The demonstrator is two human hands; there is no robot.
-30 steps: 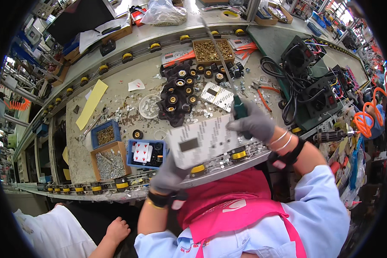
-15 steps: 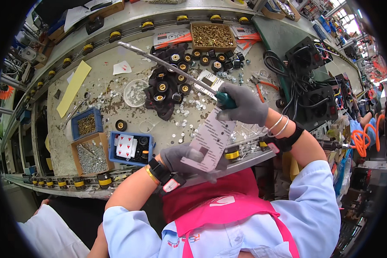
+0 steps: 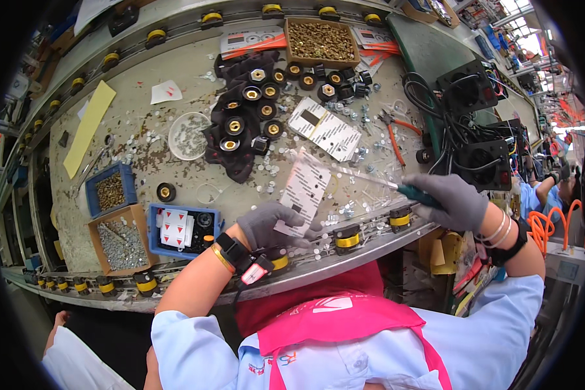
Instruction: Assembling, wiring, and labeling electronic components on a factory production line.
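The person's left hand [image 3: 273,224] grips the lower end of a white printed panel [image 3: 304,195], tilted over the counter [image 3: 140,120]. The right hand [image 3: 452,200], at three o'clock from it, wraps around a green-handled tool [image 3: 417,194] whose long shaft points between nine and ten o'clock; whether its tip touches the panel cannot be told. A second panel [image 3: 325,129] lies near one o'clock from the first.

Pink apron [image 3: 344,324], light-blue shirt [image 3: 491,322], grey gloves [image 3: 460,200], black wristbands [image 3: 233,250]

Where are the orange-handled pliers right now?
In the head view, right of centre: the pliers lie on the worktable between the loose white panel and the green board, beyond the right hand.
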